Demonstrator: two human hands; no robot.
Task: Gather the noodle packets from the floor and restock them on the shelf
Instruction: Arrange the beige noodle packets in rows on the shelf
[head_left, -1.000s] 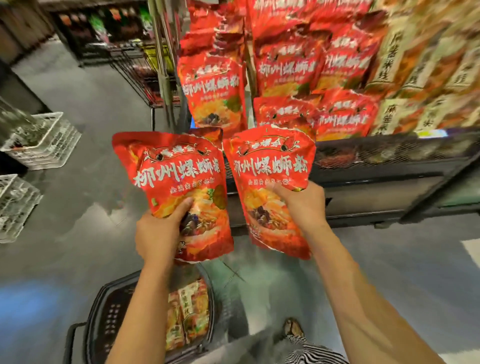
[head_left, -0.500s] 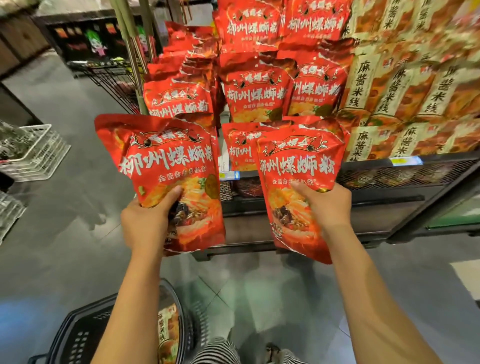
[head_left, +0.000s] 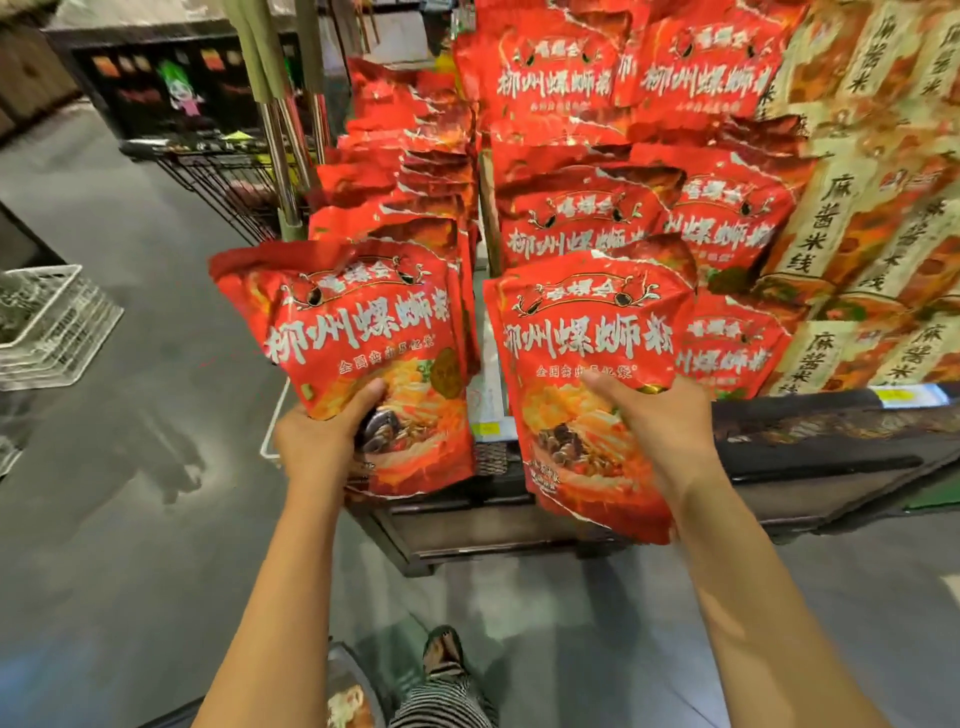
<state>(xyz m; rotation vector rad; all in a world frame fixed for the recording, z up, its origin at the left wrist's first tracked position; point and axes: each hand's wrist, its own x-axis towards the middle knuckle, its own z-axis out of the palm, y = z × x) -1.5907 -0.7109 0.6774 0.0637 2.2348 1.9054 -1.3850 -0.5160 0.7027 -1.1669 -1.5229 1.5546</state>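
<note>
Red packaging is filling both grips: your left hand (head_left: 317, 441) is clasping the left packet (head_left: 363, 353) at its lower part, thumb pressing across the front, and your right hand (head_left: 660, 426) is clasping the right packet (head_left: 587, 364) likewise. Both packets are standing upright above your fists, just before the stocked red packets (head_left: 582, 228) crowding the shelf (head_left: 810, 431). Beige packets (head_left: 857, 208) are lining the shelf beyond your right grip; white crates (head_left: 52, 332) are resting on the grey floor (head_left: 130, 519) well outside your left grip.
</note>
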